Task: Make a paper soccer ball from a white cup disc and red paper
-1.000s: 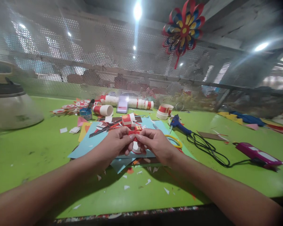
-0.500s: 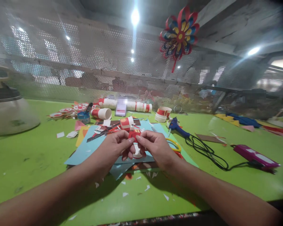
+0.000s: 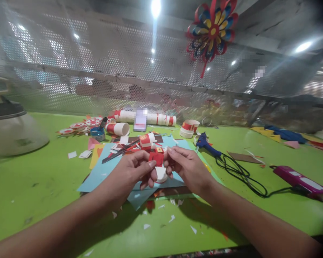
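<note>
Between the thumb and fingers of my left hand (image 3: 134,168) is a small red paper piece (image 3: 157,159), held upright above the blue sheet. My right hand (image 3: 185,163) is closed in a pinch just right of that piece, slightly apart from it; a whitish bit shows at its fingertips, too small to name. Below the red piece lies a white round disc (image 3: 161,174) with a red edge. Beyond my hands, a red-and-white paper cup piece (image 3: 147,140) rests among strips and dark scissor-like blades. The blue paper sheet (image 3: 97,181) lies under both hands.
A blue glue gun (image 3: 210,146) with a black cord and purple power strip (image 3: 300,179) lies on the right. Cut cups (image 3: 117,129), a blue jar (image 3: 97,134) and a long cup tube (image 3: 150,118) stand behind. A large pale container (image 3: 14,132) is left. Paper scraps litter the green table (image 3: 43,200).
My right hand has come off the red paper piece and moved slightly right. The left hand still holds the piece, which now shows more of its face. The view has shifted a little.
</note>
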A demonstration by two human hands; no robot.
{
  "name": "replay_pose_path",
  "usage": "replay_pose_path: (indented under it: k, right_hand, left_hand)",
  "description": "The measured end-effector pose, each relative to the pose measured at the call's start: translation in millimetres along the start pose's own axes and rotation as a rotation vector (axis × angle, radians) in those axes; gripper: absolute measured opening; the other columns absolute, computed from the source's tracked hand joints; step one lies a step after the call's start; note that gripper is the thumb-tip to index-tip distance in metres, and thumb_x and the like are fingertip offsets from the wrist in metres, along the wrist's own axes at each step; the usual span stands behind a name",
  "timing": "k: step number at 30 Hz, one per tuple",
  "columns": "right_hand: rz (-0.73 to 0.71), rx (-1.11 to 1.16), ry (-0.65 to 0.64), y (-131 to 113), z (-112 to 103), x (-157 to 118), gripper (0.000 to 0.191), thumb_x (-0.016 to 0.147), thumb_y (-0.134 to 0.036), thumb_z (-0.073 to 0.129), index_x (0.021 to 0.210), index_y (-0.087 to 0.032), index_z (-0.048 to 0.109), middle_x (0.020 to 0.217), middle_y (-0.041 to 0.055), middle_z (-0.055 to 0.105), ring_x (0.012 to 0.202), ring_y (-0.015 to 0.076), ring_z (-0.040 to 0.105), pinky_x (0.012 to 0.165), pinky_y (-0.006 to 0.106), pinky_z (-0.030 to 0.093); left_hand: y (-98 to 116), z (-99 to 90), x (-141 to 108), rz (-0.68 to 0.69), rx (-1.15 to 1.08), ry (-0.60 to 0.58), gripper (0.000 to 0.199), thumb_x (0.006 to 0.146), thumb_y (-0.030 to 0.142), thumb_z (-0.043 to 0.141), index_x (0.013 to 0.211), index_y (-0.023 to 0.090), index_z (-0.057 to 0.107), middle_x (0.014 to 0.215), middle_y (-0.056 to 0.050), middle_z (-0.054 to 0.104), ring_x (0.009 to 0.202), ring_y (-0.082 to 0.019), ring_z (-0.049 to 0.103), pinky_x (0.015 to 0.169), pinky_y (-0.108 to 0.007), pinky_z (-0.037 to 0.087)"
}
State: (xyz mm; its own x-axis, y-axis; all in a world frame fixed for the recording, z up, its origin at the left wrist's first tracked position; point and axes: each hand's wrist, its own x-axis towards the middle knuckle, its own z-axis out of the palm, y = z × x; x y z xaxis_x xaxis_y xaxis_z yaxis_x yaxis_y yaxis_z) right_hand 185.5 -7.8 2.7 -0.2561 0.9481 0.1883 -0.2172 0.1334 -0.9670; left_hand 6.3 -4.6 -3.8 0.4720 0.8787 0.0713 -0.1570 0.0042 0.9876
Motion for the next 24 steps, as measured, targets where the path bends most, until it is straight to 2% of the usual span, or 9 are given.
replay_pose_path:
  k: [7,15,24]
  right_hand:
    - [0.063,-0.001,-0.034,2.7,0.2,-0.1,0.032,0.085,-0.042,0.063,0.070,-0.014,0.060,0.064,-0.0002,0.057,0.052,0.0094,0.051,0.050,0.024,0.041]
    - [-0.033,-0.237,-0.041,-1.5,2.6,-2.2,0.026,0.085,-0.036,0.063,0.069,-0.015,0.058,0.055,-0.0035,0.053,0.050,0.0092,0.047,0.052,0.025,0.041]
    - [0.000,-0.263,-0.023,1.4,4.8,-3.1,0.027,0.083,-0.039,0.062,0.071,-0.016,0.056,0.053,-0.0050,0.050,0.049,0.0093,0.045,0.052,0.025,0.038]
  left_hand:
    - [-0.9,1.8,0.7,-0.023,-0.027,-0.019,0.021,0.086,0.033,0.064,0.075,0.016,0.055,0.062,0.002,0.065,0.049,-0.007,0.054,0.046,-0.017,0.040]
    - [-5.5,2.4,-0.9,-0.032,-0.034,-0.040,0.021,0.086,0.034,0.064,0.080,0.017,0.055,0.063,0.002,0.065,0.049,-0.007,0.054,0.047,-0.017,0.041]
    - [-3.6,7.5,-0.2,-0.056,-0.050,-0.024,0.016,0.085,0.030,0.062,0.082,0.016,0.055,0.065,0.001,0.066,0.054,-0.009,0.060,0.047,-0.017,0.042]
